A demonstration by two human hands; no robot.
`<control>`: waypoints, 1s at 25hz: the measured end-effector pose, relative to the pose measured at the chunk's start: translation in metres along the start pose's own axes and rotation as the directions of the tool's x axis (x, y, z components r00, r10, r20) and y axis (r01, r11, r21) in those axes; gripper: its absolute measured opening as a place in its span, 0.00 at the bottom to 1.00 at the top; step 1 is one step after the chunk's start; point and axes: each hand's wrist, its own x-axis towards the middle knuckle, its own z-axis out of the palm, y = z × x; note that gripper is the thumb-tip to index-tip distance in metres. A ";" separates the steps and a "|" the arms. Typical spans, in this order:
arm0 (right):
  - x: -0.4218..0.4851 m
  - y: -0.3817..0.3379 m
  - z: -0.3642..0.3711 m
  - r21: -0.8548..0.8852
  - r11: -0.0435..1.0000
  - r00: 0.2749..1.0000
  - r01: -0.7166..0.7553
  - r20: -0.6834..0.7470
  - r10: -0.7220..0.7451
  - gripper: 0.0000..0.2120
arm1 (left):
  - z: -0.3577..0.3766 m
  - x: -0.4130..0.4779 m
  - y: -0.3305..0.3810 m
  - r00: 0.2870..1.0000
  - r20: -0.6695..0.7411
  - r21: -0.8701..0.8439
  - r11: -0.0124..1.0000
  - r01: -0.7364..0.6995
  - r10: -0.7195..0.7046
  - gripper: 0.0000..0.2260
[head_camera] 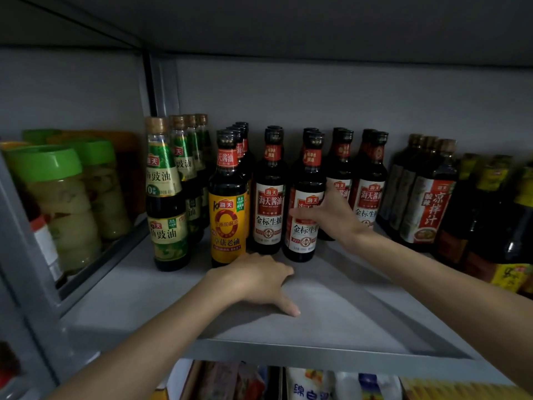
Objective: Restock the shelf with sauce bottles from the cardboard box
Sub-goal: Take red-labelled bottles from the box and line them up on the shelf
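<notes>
Held bottle: our right hand (334, 217) is wrapped round the body of a dark soy sauce bottle (302, 235), with the fingers lying across its red-and-white label. The bottle stands upright on the shelf (331, 307), heading its row, well back from the front edge.
Why there: it sits just beside a matching bottle (269, 209), so like labels face the front edge together. We judge we are setting it down or squaring it.
Left hand: our left hand (256, 280) rests palm down on the bare board, just in front of the yellow-labelled bottle (227, 220). The fingers are loosely bent and hold nothing. It is probably there to brace our reach.
Right arm: it comes in from the front right corner, forearm angled toward the back, wrist turned left onto the bottle.
Cardboard box: we cannot make it out here.
</notes>
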 end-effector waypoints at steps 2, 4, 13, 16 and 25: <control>-0.001 0.002 0.000 -0.017 1.000 1.000 -0.003 -0.005 0.003 0.30 | -0.001 -0.002 0.001 1.000 -0.003 -0.008 1.000 0.006 -0.006 0.38; -0.002 0.006 0.001 -0.052 0.998 1.000 -0.017 -0.016 0.016 0.32 | -0.003 -0.001 0.001 1.000 -0.004 -0.008 1.000 0.007 -0.007 0.38; -0.007 0.025 0.018 -0.154 0.986 0.992 -0.058 -0.119 0.040 0.33 | -0.002 0.001 0.002 1.000 -0.025 0.001 1.000 0.003 -0.003 0.38; -0.002 0.025 0.019 -0.142 0.987 0.990 -0.072 -0.128 0.054 0.31 | -0.002 0.001 0.001 1.000 -0.029 0.006 1.000 0.005 -0.005 0.38; 0.003 0.029 0.020 -0.135 0.988 0.989 -0.078 -0.137 0.059 0.32 | -0.002 0.001 0.000 0.999 -0.040 -0.003 1.000 -0.004 0.004 0.38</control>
